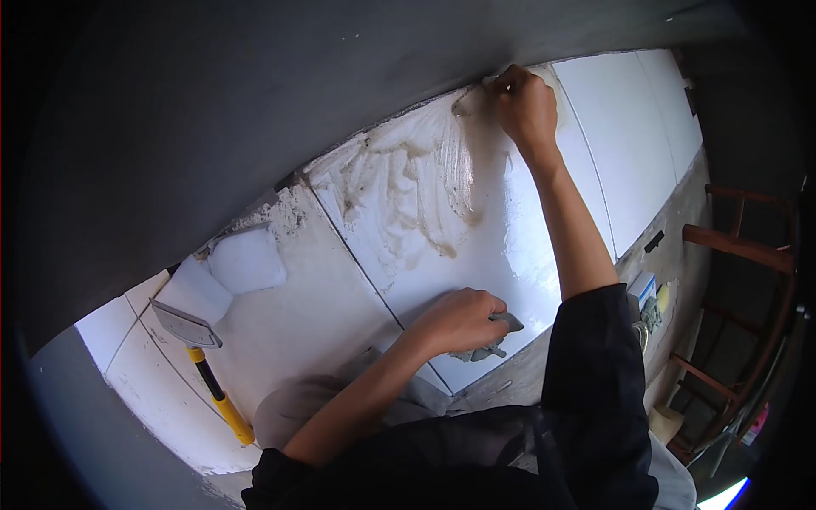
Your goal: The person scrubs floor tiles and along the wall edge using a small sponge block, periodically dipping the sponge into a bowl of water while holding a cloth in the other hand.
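My left hand [459, 321] is closed around a crumpled grey-green cloth [483, 350], held low over the near edge of a white tile [518, 263]. At the far edge of that tile, against the dark wall, my right hand [527, 110] is closed with its fingers curled; whatever it grips is too small and shaded to make out. Between the hands, the tile looks wet and carries streaky whitish and brown smears [408, 183]. The smears reach from the wall joint toward the middle of the tile.
On the left lies a scraper [221, 399] with a yellow and black handle, its head beside two white pads [246, 259]. A dark wall [204, 110] runs along the far side. At right are a wooden frame [739, 246] and a small blue-white box [643, 287].
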The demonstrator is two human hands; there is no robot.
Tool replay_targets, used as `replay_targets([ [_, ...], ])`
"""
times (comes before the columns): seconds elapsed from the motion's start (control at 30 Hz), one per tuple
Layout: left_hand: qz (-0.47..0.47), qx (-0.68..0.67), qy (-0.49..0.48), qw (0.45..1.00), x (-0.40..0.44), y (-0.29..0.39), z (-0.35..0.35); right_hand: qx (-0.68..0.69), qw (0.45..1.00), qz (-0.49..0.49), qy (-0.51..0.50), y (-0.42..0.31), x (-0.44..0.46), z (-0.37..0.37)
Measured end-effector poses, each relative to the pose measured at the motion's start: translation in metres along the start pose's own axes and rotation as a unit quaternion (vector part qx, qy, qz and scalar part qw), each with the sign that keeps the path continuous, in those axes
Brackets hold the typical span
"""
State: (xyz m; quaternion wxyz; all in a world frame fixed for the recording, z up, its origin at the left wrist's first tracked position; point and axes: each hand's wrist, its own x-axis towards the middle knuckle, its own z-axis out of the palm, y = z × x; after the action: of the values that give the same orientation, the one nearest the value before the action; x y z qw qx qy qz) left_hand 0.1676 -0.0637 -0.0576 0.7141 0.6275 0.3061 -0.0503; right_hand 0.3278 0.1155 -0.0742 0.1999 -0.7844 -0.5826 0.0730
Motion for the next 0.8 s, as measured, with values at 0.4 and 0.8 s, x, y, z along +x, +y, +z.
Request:
replay_targets([
  [0.4,-0.006,-0.007,-0.012,1.0,-0.002,0.005,0.001,0.002,0.999,-0.035,-0.03,-0.002,-0.013,-0.003],
  [0.8,-0.028,-0.01,-0.01,0.999,-0.005,0.013,-0.002,0.054,0.997,-0.05,-0.029,-0.017,-0.048,0.006],
])
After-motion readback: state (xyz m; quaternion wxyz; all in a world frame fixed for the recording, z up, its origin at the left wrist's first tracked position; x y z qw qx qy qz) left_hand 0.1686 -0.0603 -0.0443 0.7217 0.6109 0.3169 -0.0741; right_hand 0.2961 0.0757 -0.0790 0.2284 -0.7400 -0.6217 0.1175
